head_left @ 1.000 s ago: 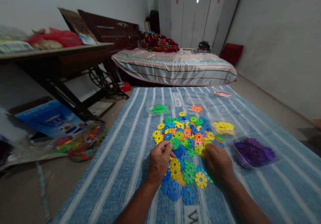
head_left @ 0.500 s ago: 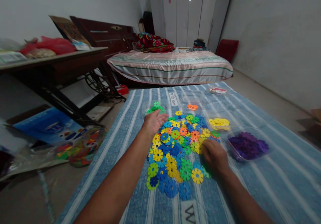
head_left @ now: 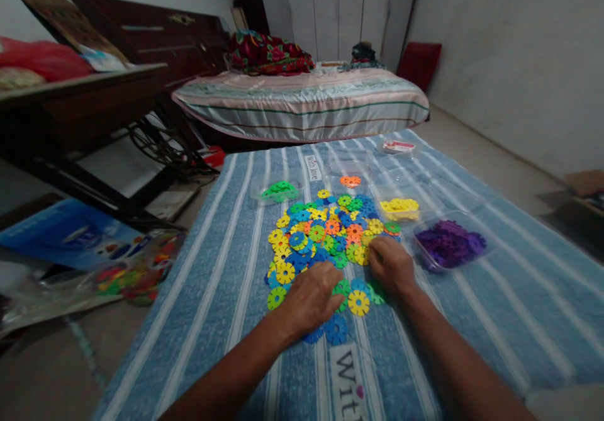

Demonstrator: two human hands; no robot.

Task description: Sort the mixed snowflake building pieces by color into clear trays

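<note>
A heap of flat, notched plastic flower discs (head_left: 285,272) in blue, yellow, green and orange lies on a striped blue cloth. My left hand (head_left: 314,292) is over the front of the heap, palm down, its fingers curled beside green discs (head_left: 342,287). At the heap's right edge, my right hand (head_left: 391,263) has its fingers bent inward, next to yellow discs (head_left: 361,255). Whatever either hand holds is hidden. Clear tubs stand around the heap, with green discs (head_left: 280,189), orange discs (head_left: 350,181), yellow discs (head_left: 399,208) and purple discs (head_left: 450,243) in them.
The striped cloth (head_left: 212,270) carries everything. A small clear box with a red and white label (head_left: 397,146) sits at the far edge. Beyond is a bed (head_left: 302,109); at left stand a sewing-machine table (head_left: 85,94) and bags of colourful pieces (head_left: 141,276) on the floor.
My left hand has moved from above the green tub, where its fingers were spread, down to the front of the heap and curled. My right hand stays at the heap's right edge. The view has shifted.
</note>
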